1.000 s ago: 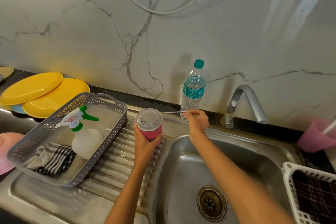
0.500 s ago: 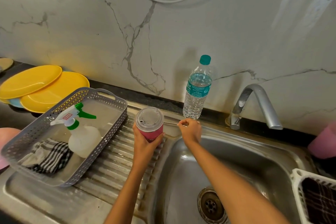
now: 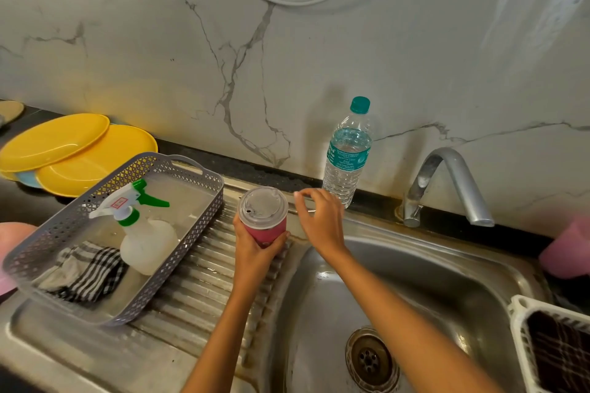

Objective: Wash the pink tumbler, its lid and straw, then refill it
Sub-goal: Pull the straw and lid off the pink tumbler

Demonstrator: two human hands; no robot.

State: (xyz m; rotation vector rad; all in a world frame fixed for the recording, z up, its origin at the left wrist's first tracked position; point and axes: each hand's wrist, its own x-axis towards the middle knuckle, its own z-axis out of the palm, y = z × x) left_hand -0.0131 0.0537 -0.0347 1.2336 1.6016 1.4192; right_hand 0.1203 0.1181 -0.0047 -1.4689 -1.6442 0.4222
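Note:
My left hand (image 3: 253, 254) grips the pink tumbler (image 3: 267, 231) upright over the ribbed drainboard, beside the sink basin. Its clear lid (image 3: 263, 207) is on, and the straw hole is empty. My right hand (image 3: 322, 222) hovers just right of the tumbler over the sink's back rim, fingers apart and holding nothing. A thin clear straw (image 3: 310, 210) seems to lie on the rim under those fingers, barely visible. A water bottle (image 3: 348, 156) with a teal cap stands against the wall behind my right hand.
The tap (image 3: 447, 182) arches over the steel sink (image 3: 431, 281). A grey basket (image 3: 204, 220) on the drainboard holds a spray bottle (image 3: 143, 233) and a checked cloth (image 3: 86, 274). Yellow plates (image 3: 64, 143) lie at far left. A pink cup (image 3: 568, 252) and a white basket (image 3: 518, 322) sit at right.
My right hand held the straw pinched beside the tumbler; now its fingers have spread and let the straw go at the sink's back rim. The left hand keeps the tumbler in place.

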